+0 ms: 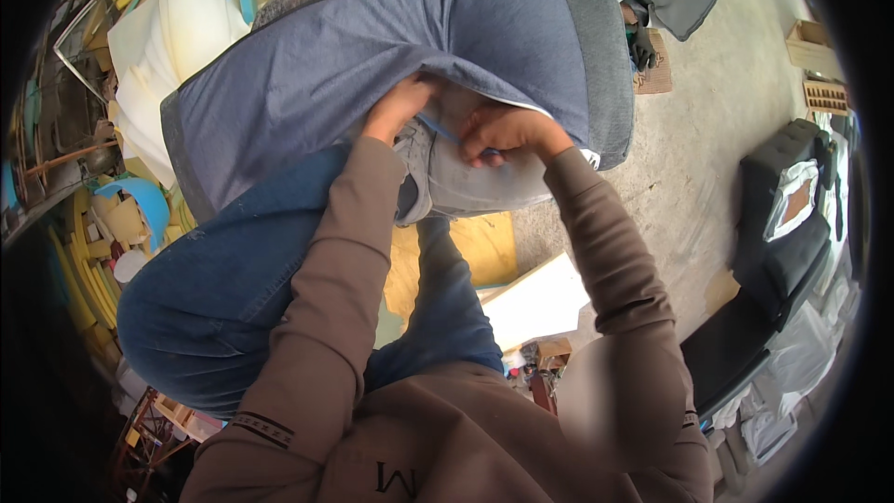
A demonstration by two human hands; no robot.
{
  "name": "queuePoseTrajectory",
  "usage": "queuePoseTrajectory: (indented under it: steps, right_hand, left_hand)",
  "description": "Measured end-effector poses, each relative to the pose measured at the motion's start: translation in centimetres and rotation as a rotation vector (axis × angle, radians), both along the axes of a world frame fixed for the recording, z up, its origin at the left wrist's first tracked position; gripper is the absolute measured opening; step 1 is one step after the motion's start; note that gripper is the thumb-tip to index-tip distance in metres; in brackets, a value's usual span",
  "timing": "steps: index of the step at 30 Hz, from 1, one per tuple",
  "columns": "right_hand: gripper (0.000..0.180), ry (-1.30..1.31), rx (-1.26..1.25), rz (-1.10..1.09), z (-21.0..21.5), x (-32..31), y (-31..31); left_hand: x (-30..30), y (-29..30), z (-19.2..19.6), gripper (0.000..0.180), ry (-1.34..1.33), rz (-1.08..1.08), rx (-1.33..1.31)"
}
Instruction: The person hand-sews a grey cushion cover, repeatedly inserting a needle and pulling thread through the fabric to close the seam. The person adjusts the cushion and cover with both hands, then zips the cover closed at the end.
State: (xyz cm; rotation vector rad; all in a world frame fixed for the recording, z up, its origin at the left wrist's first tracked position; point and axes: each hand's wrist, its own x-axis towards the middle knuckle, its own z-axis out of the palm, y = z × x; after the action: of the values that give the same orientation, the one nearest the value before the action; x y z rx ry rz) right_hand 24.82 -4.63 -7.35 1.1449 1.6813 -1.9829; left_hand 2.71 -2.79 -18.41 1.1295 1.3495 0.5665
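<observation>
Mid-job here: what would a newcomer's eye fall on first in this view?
Likely first is the big blue-grey fabric cover across the upper middle, with the left hand and right hand at its lifted lower edge. Next might come the jumble of white, yellow and blue foam at the upper left, then the black padded furniture along the right side.

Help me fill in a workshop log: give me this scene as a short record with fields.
Left hand: at the raised edge of a blue-grey fabric cover; fingertips unclear
Right hand: fingers curled near that edge; grip unclear
Below the edge: pale whitish material
Underfoot: flat yellow sheet
Far left: curved bright-blue piece
Far right: black padded furniture
</observation>
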Motion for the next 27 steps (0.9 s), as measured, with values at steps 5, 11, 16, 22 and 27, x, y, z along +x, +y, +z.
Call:
queuePoseTrajectory:
  steps: [5,11,16,22,27]
  right_hand:
    - [0.031,-0.22,0.72,-0.194,2.4,-0.6,-1.8]
    - [0.043,-0.43,0.772,-0.193,-1.0,-8.1,-2.5]
    - [0.03,-0.22,0.612,-0.421,-4.6,-6.1,-2.0]
    - [0.021,-0.005,0.88,-0.629,-6.6,-5.0,-2.6]
    - [0.028,-0.084,0.957,-0.637,-6.4,-4.8,-2.9]
  left_hand:
    - [0.0,-0.1,2.4,0.019,0.009,-0.046,-0.22]
    - [0.5,-0.7,3.1,0.032,0.062,0.095,-0.334]
    - [-0.3,-1.3,1.4,0.035,-0.124,0.093,-0.27]
    - [-0.2,-0.1,-2.5,0.024,0.194,0.047,0.007]
    - [0.4,-0.5,0.0,0.025,0.064,0.024,-0.099]
